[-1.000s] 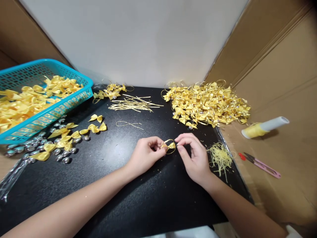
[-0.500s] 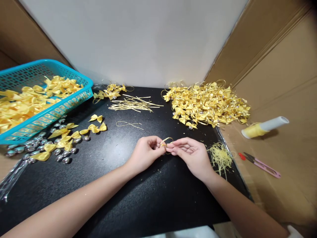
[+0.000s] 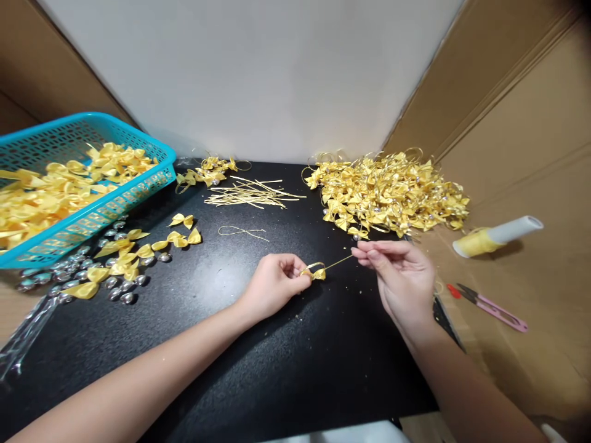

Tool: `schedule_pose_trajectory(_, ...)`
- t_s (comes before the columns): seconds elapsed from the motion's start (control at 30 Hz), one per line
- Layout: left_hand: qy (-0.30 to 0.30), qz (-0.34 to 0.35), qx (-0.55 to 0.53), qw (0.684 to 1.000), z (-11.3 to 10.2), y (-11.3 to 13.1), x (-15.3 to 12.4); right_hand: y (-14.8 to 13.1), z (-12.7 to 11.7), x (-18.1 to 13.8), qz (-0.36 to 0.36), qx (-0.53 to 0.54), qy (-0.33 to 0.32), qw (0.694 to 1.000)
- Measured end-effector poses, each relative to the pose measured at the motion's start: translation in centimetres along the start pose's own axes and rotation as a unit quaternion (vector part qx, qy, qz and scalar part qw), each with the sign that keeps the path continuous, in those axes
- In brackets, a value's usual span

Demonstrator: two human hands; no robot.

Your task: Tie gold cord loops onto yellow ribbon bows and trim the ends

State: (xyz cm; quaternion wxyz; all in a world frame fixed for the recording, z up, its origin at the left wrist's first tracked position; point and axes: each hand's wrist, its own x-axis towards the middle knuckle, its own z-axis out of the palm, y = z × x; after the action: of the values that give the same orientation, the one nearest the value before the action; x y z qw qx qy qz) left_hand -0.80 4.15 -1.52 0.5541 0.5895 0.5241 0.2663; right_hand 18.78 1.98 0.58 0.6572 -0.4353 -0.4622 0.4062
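Between its thumb and fingers, my left hand (image 3: 277, 286) pinches a small yellow ribbon bow (image 3: 318, 274) with a loop of gold cord above it. A thin yellow thread (image 3: 339, 263) runs taut from the bow up to the right. My right hand (image 3: 399, 277) grips the far end of that thread with its fingertips. Part of the bow is hidden by the left fingers. Beyond my left hand, a single twisted cord loop (image 3: 242, 231) lies on the black table (image 3: 286, 369).
A blue basket (image 3: 168, 157) of yellow bows stands at left, with silver bells (image 3: 127, 286) and loose bows (image 3: 122, 267) before it. Cut gold cords (image 3: 249, 194) lie mid-back. Finished bows form a heap (image 3: 388, 194) at back right. Pink thread snips (image 3: 501, 312) and a thread tube (image 3: 498, 237) are at right.
My right hand has moved away to the right from the left hand, drawing the thread out straight. The bow now shows in my left hand, which has stayed in place.
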Motion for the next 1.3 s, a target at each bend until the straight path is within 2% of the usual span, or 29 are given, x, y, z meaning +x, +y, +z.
schedule_pose_trajectory(0.23, 0.0, -0.012, -0.001, 1.0, -0.1, 0.3, 0.0, 0.1, -0.2, 0.4, -0.045, -0.002, 0.028, 0.999)
schedule_pose_trajectory(0.6, 0.001, -0.036, 0.007, 0.999, -0.3, 0.7, 0.5, 0.1, -0.1, 0.3, -0.049, -0.037, 0.047, 0.997)
schedule_pose_trajectory(0.8, -0.017, -0.08, -0.022, 0.996, -0.9, 1.2, 1.1, -0.3, 0.4, 0.4, -0.022, -0.007, -0.016, 1.0)
schedule_pose_trajectory(1.07, -0.013, -0.077, 0.0, 0.997, -0.6, 1.5, 1.5, -1.7, 1.8, 1.3, 0.003, 0.018, -0.106, 0.994)
schedule_pose_trajectory(1.3, -0.005, -0.088, 0.019, 0.996, -0.5, 2.0, 1.3, -1.3, 2.5, 3.3, 0.004, 0.03, -0.116, 0.993)
